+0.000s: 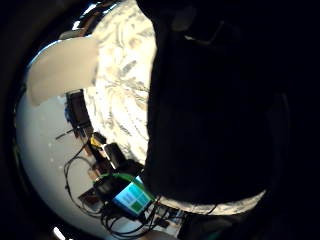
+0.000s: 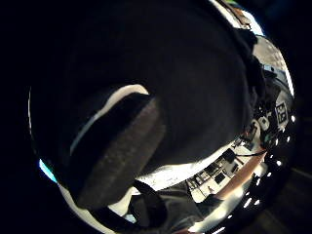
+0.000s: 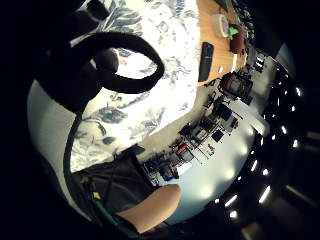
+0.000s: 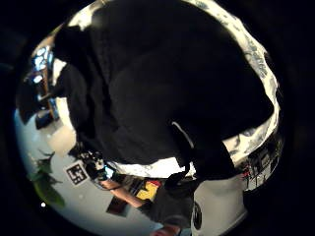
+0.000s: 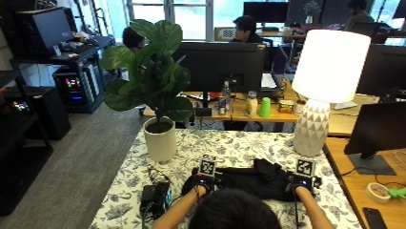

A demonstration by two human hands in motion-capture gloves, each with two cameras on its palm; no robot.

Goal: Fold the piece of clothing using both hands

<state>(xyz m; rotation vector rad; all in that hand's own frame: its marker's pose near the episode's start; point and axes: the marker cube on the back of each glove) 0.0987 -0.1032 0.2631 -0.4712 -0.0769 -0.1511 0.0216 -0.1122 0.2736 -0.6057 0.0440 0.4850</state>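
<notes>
"Where are we in the fold?"

"Early, I judge: the black fabric garment (image 5: pixel 257 179) lies bunched on the floral-print tablecloth (image 5: pixel 190 148), between both hands."

"The hands?"

"Left hand (image 5: pixel 203 182) and right hand (image 5: pixel 303 183) sit at its ends; whether they grip, I cannot tell. Next: spread it flat."

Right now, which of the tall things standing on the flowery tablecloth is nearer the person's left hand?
The potted plant, standing beyond the left hand; the white lamp stands on the right hand's side.
</notes>
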